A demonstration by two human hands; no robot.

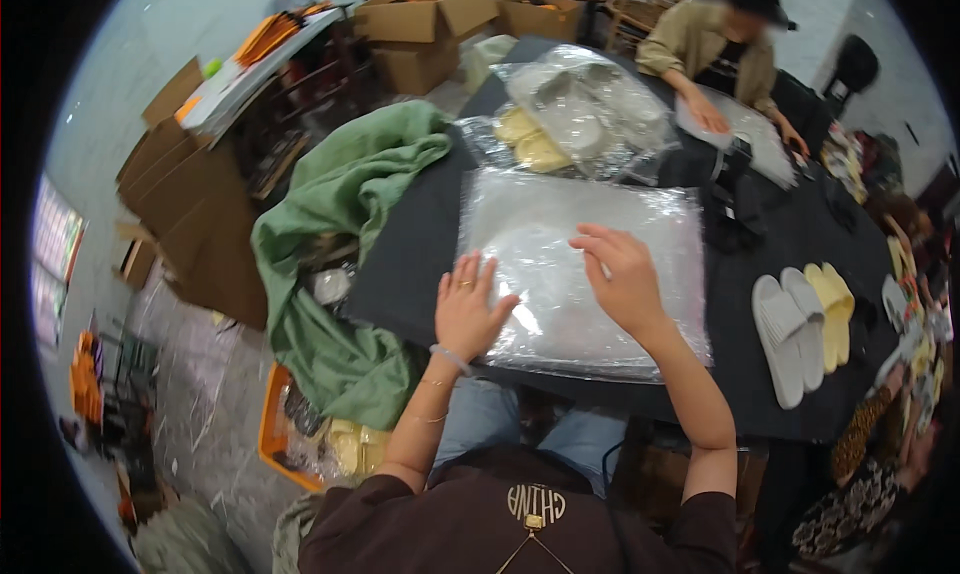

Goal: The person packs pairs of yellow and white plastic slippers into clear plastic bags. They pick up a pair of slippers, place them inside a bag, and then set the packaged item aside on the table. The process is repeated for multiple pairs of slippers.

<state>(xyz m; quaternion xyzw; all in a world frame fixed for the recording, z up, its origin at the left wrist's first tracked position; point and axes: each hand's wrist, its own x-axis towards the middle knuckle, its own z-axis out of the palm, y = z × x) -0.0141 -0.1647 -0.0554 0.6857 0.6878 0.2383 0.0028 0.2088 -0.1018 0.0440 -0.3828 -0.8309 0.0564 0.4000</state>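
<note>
A stack of clear plastic bags lies on the black-covered table in front of me. My left hand rests flat on the stack's left part, its fingers spread. Over the right half of the stack is my right hand, fingers loosely bent and thumb apart from them, with nothing seen in it. Whether its fingertips touch the plastic, I cannot tell. Just beyond the stack sit bagged slippers, a grey pair and a yellow pair.
Loose grey slippers and yellow slippers lie at right. A person across the table handles plastic bags. Green cloth drapes at left, above an orange crate. Cardboard boxes stand behind.
</note>
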